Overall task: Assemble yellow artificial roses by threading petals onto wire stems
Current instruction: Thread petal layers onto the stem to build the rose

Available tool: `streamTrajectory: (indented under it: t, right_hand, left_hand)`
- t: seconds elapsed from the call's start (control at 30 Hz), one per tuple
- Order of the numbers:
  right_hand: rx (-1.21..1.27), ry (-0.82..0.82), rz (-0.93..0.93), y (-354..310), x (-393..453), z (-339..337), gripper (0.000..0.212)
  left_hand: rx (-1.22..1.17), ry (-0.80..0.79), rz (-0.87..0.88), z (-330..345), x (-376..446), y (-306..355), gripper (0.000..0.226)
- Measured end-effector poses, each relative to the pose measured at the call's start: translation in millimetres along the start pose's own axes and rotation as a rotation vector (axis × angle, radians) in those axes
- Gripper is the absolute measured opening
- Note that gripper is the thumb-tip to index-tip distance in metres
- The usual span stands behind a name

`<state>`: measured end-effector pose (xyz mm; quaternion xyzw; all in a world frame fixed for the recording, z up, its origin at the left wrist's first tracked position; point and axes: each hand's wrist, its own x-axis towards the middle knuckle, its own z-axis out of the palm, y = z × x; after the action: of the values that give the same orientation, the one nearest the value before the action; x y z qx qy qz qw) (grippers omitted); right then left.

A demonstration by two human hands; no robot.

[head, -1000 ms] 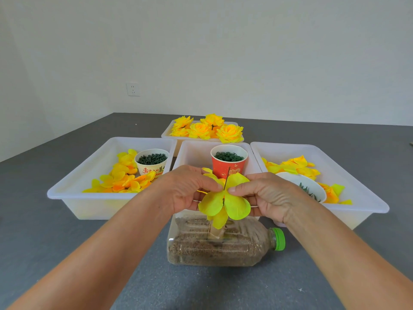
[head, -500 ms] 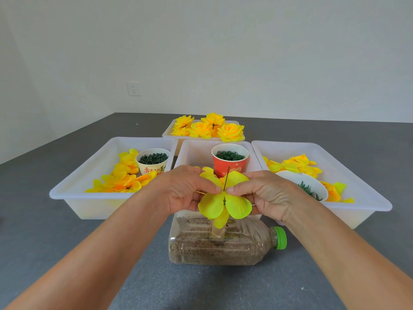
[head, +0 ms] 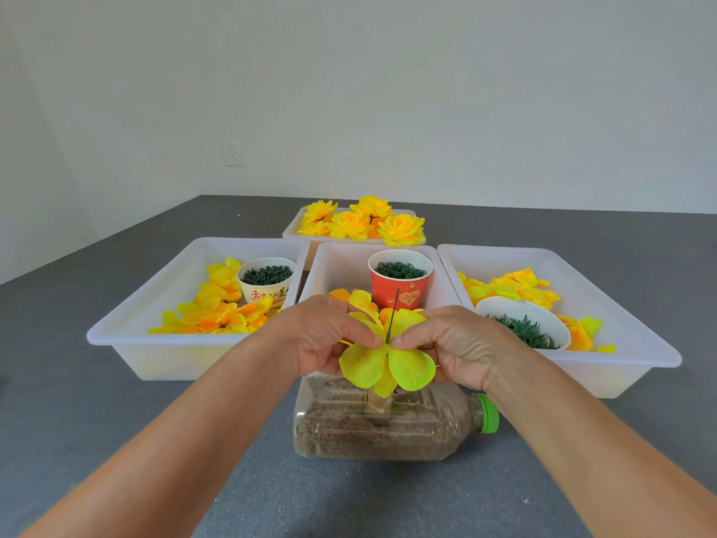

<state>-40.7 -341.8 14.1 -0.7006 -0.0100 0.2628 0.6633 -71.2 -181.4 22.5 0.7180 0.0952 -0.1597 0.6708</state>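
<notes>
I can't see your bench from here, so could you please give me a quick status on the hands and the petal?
Left hand and right hand both pinching yellow petal layer at its centre. Wire stem pokes up through it. Nothing in the way.

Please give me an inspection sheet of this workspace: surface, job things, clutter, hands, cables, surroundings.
Surface: grey table.
Job's things: petal layer threaded on upright wire stem above the lying sand-filled bottle; loose petals in left tray; finished roses in far tray.
Clutter: red cup of green rings.
Grips: left hand and right hand pinch the petal layer.
Cables: nothing seen.
Surroundings: white wall, socket.
</notes>
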Motion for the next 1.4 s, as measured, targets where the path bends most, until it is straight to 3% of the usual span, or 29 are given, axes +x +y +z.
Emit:
streamTrajectory:
  t: [0.2, 0.37, 0.5, 0.7, 0.9, 1.03, 1.13, 1.2, 1.27, 1.4]
  right_hand:
    - [0.055, -0.036, 0.049, 3.9, 2.0, -1.7, 0.038]
    - [0.092, -0.044, 0.056, 5.9, -0.2, -2.7, 0.024]
    - [0.079, -0.035, 0.052, 6.0, -1.8, -1.6, 0.037]
    - [0.055, -0.036, 0.048, 6.5, -1.9, -3.4, 0.04]
    - [0.031, -0.078, 0.044, 7.7, -1.1, -9.1, 0.029]
    - [-0.192, -0.006, -0.013, 2.9, -4.8, -10.4, 0.015]
    - [-0.667, 0.323, -0.224, -10.2, 3.9, -19.6, 0.012]
    - [-0.814, 0.483, -0.388, -20.3, 15.2, -23.9, 0.011]
    - [-0.783, 0.432, -0.436, -23.0, 28.4, -23.2, 0.008]
    - [-0.915, 0.16, -0.333, -12.7, 62.3, -10.8, 0.018]
  left_hand:
    - [-0.005, -0.021, -0.027, -0.3, -2.4, -1.7, 0.02]
    - [0.136, 0.092, 0.182, -0.9, -7.4, -5.5, 0.045]
    - [0.25, 0.137, 0.37, 2.1, -12.2, -8.0, 0.028]
    - [0.174, 0.058, 0.403, 4.9, -9.7, -13.3, 0.012]
    - [0.084, 0.102, 0.402, 7.0, -3.1, -19.6, 0.011]
    - [0.142, 0.116, 0.423, 6.1, -1.4, -19.5, 0.011]
    - [0.175, 0.124, 0.423, 4.8, -0.7, -19.5, 0.011]
    - [0.163, 0.11, 0.417, 4.3, -0.7, -19.8, 0.01]
    - [0.136, 0.084, 0.403, 4.0, -0.9, -19.8, 0.01]
    - [0.105, 0.061, 0.374, 3.4, -1.3, -19.9, 0.01]
